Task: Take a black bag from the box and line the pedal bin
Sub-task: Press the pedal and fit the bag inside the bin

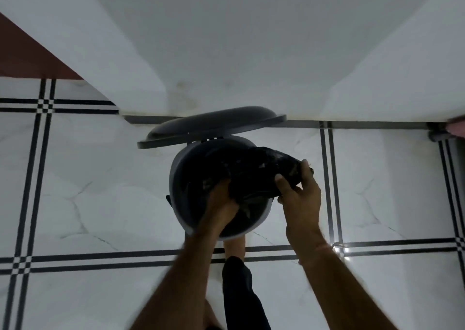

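Note:
A round grey pedal bin stands on the tiled floor against a white wall, its dark lid tipped up behind it. A crumpled black bag lies partly inside the bin and spills over its right rim. My left hand reaches down into the bin and presses into the bag. My right hand grips the bag's edge just outside the right rim. A bare foot rests at the bin's front, where the pedal is hidden. No box is in view.
White marble-look floor tiles with black double lines spread all around. A white wall rises right behind the bin, with a corner jutting out at the left. A dark trouser leg is below the bin.

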Tool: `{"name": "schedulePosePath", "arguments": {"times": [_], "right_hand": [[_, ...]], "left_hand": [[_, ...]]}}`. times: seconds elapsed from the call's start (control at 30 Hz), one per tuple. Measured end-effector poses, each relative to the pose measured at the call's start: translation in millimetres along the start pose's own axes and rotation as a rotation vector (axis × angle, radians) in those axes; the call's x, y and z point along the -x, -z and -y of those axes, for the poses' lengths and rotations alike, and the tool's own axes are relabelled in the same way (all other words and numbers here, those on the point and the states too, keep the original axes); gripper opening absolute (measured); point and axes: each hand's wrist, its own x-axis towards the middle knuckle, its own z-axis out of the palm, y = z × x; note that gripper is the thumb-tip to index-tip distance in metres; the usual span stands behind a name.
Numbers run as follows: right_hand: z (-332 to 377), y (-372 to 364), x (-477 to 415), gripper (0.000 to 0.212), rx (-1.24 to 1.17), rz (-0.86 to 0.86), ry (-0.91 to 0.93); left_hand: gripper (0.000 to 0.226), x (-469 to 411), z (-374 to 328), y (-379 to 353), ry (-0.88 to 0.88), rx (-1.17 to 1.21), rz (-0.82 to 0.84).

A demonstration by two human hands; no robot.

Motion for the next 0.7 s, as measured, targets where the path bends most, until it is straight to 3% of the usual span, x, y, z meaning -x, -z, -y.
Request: {"name": "schedulePosePath", "arguments": {"times": [0.1,0.17,0.27,0.37,0.53,0.6,0.7], "right_hand": [[-13,-3,-4,0.072,0.028,0.044,0.027],[-23,-4,-10,0.075,0.171,0.069,0.079],[-32,-7,-16,0.076,0.349,0.1,0.222],[-39,-9,-23,0.076,0.397,0.078,0.261],[-41,-17,-22,0.077,0.32,0.146,0.247],[-43,-22,-20,0.079,0.298,0.214,0.249],[-45,-25,-18,0.08,0.534,0.258,0.431]], "left_hand": [[0.041,-8,5,-24,-0.011,0.001,-0.045],[0.053,-3,16,-20,0.091,0.157,-0.151],[0.071,0,42,8,-0.002,0.21,-0.292],[0.066,3,60,42,-0.029,0.246,-0.391],[0.028,6,61,67,0.004,0.933,-0.529],[0.029,6,59,69,-0.006,1.079,-0.519],[0.026,-1,74,76,-0.016,1.191,-0.484]]}}
